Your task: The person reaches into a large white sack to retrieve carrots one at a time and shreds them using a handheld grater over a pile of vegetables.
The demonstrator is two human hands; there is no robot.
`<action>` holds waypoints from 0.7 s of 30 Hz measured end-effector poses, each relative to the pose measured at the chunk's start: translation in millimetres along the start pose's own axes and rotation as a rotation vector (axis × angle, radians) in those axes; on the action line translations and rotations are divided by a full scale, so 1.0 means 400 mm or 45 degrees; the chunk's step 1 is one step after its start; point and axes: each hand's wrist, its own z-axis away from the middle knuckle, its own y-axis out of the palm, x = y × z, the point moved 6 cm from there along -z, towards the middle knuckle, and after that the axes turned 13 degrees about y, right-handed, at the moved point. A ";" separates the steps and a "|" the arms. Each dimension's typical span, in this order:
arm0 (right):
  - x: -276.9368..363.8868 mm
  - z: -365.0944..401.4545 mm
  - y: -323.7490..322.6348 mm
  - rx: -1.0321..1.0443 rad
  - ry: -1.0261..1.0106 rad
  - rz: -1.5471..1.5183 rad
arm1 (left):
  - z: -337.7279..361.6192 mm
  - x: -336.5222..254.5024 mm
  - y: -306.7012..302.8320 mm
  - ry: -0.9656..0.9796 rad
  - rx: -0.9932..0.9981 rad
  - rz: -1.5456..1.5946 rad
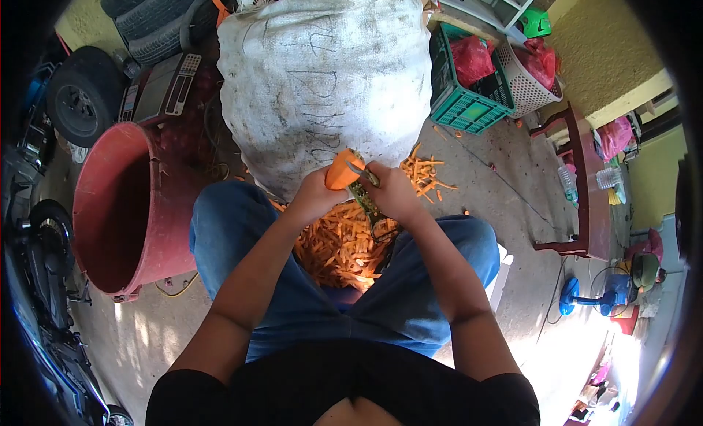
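Note:
My left hand is closed around a thick orange carrot, held tilted over my lap. In my closed right hand is a peeler, its dark metal end lying against the carrot's upper right side. A green patterned strip hangs below the right hand. Beneath both hands, between my knees, lies a heap of orange carrot peelings. More peelings are scattered on the floor at the foot of the big white sack.
At my left stands a large red tub, with tyres behind it and a motorcycle along the edge. A green crate and a white basket are ahead right. Further right are a wooden frame and a blue fan.

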 end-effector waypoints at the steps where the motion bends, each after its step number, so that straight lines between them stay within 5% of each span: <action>1: 0.002 0.001 0.001 0.002 -0.001 0.001 | 0.002 -0.009 -0.002 -0.001 -0.002 0.001; 7: -0.001 -0.004 0.000 -0.027 0.019 0.064 | 0.010 -0.056 -0.004 0.296 0.011 -0.255; 9: 0.002 -0.006 0.000 0.013 -0.011 -0.034 | 0.027 -0.041 0.012 -0.071 0.190 0.005; 13: 0.007 -0.019 -0.002 0.032 -0.039 -0.078 | 0.039 0.013 0.040 -0.265 0.283 0.262; 15: -0.004 -0.028 0.002 -0.002 0.015 -0.014 | 0.022 -0.050 0.003 0.403 -0.078 -0.496; 19: -0.035 -0.045 0.040 0.001 0.002 -0.030 | 0.037 -0.068 -0.023 0.434 -0.144 -0.589; 21: -0.088 -0.074 0.071 0.044 0.150 -0.094 | 0.065 -0.048 0.026 -0.013 0.462 0.310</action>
